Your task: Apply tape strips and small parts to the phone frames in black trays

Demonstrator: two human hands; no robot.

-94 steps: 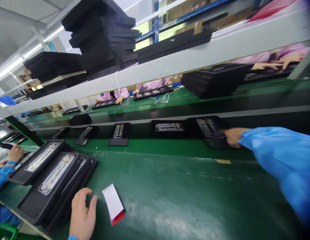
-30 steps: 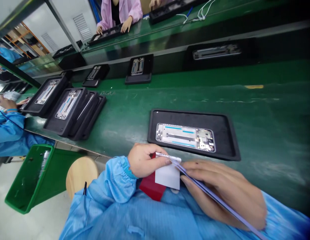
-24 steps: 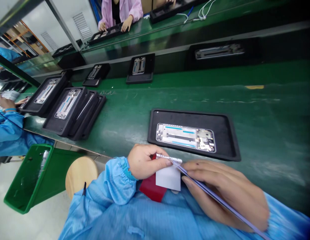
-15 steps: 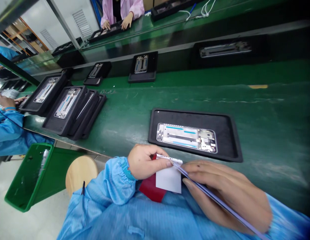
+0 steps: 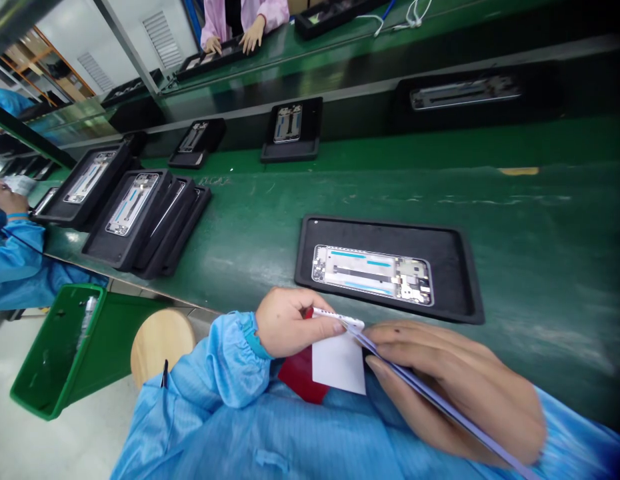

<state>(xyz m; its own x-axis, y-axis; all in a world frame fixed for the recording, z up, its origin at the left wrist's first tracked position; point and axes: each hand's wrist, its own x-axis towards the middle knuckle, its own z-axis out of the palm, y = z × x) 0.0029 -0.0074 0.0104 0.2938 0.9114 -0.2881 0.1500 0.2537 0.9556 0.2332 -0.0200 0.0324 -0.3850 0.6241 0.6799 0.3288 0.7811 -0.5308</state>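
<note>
Left hand (image 5: 295,327) has the white tip of a thin lilac strip (image 5: 440,400) pinched tight, right hand (image 5: 460,393) curls its fingers (image 5: 420,340) along it, right above a white card (image 5: 339,363).

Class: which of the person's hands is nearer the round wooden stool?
Left. The left hand, pinching a white strip, sits right of the round light-wood stool; the right hand, holding a long lilac strip, lies farther right.

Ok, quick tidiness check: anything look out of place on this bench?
The stack of black trays at left is staggered, fanned out, not squared. The phone frame in the nearest tray sits straight; the white card and lilac strip between the left hand and right hand look undamaged.
</note>
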